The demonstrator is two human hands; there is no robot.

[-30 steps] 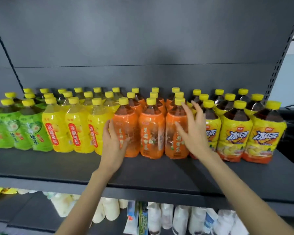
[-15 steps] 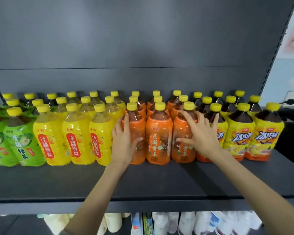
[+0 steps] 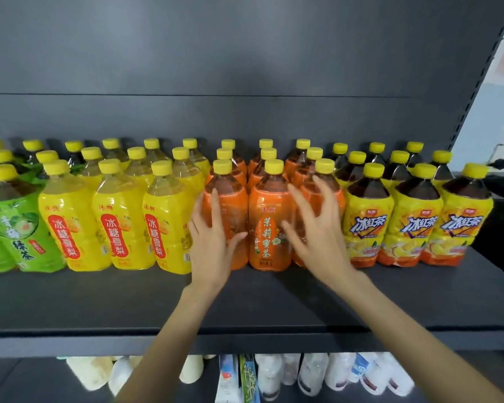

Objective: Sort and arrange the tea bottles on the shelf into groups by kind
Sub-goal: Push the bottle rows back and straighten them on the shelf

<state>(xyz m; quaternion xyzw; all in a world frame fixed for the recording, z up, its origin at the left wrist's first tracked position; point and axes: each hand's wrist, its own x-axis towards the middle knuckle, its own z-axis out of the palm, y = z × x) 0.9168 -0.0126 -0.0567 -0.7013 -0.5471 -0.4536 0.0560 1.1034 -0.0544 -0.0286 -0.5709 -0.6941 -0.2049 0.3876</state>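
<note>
Four kinds of yellow-capped bottles stand in rows on the dark shelf [image 3: 245,301]: green tea bottles [image 3: 18,234] at far left, then yellow pear bottles [image 3: 120,228], orange jasmine bottles [image 3: 269,228] and yellow iced-tea bottles [image 3: 367,228] on the right. My left hand [image 3: 213,242] lies flat against the left front orange bottle [image 3: 230,199], fingers up its left side, thumb across its front. My right hand [image 3: 317,234] hovers with fingers spread, blurred, in front of the right front orange bottle [image 3: 332,193], hiding its label.
A bare strip of shelf runs in front of the bottles to the front edge. Below, a lower shelf holds white bottles and cartons [image 3: 312,373]. The perforated shelf upright [image 3: 463,120] rises at right, with a dark object [image 3: 501,164] beyond it.
My right hand has shifted left off the orange bottle's right side and spread in front of it. My left hand stays on the left orange bottle. The view has moved closer.
</note>
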